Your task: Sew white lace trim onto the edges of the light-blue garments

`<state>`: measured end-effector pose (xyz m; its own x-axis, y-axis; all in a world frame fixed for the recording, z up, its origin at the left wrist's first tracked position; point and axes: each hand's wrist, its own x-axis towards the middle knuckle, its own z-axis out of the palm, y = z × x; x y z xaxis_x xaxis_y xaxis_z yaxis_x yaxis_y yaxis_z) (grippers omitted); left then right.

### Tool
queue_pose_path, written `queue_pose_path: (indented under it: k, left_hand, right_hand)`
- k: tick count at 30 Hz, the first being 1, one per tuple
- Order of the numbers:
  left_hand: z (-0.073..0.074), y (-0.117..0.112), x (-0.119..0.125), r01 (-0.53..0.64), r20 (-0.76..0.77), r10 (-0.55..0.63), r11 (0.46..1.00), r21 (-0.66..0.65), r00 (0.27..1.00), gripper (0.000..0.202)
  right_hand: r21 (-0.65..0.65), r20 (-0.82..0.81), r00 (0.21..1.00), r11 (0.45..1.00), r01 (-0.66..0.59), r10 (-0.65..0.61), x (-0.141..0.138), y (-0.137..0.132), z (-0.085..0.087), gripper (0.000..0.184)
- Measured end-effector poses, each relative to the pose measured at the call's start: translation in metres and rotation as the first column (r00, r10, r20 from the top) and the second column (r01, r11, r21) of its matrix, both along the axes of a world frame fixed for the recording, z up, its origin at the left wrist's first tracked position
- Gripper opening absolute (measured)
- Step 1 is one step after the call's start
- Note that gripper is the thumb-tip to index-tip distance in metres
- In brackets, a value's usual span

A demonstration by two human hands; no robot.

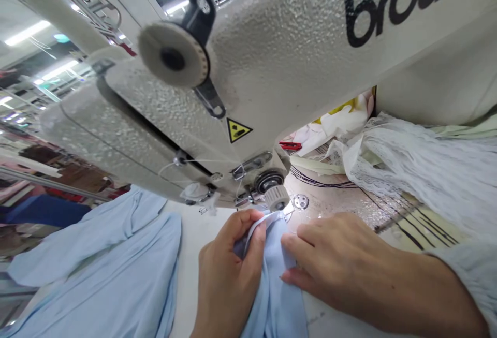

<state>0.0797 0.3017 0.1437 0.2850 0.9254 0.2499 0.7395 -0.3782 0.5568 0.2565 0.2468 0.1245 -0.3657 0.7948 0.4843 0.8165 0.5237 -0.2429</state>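
Light blue fabric [277, 276] runs up from the lower edge to beneath the head of a white sewing machine [264, 69]. My left hand [233, 270] pinches the folded edge of this fabric between thumb and fingers, just in front of the needle area. On the right, my right hand [337, 260] lies over the fabric's other edge, its thumb and fingertips closed on the cloth. The needle and presser foot are mostly hidden behind the machine's white knob [277, 197] and the fabric. A bright lamp glow falls on the stitching spot.
More light blue fabric [116, 270] is spread on the left of the table. White lace-trimmed cloth [423, 167] is heaped at the right. A small red tool [290, 145] lies behind the machine head, near dark threads [322, 180]. A metal disc [301, 202] is set in the bed.
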Motion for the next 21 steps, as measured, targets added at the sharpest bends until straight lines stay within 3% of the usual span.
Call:
queue_pose_path:
  k: [8, 14, 21]
  left_hand:
    - [0.002, -0.001, 0.003, -0.011, -0.005, 0.011, 1.0, 0.017, 1.0, 0.007]
    - [0.001, 0.001, 0.003, -0.044, 0.061, 0.046, 0.999, -0.03, 0.997, 0.005]
    - [0.002, 0.001, 0.003, -0.033, 0.128, 0.042, 0.997, -0.07, 0.991, 0.005]
  right_hand:
    - [0.031, 0.003, 1.0, 0.999, 0.022, -0.022, -0.001, 0.006, -0.001, 0.025]
    - [-0.174, 0.107, 0.987, 0.975, 0.135, -0.118, -0.002, 0.018, 0.005, 0.023]
    - [-0.334, 0.138, 0.987, 0.934, 0.128, -0.085, -0.004, 0.022, 0.018, 0.014]
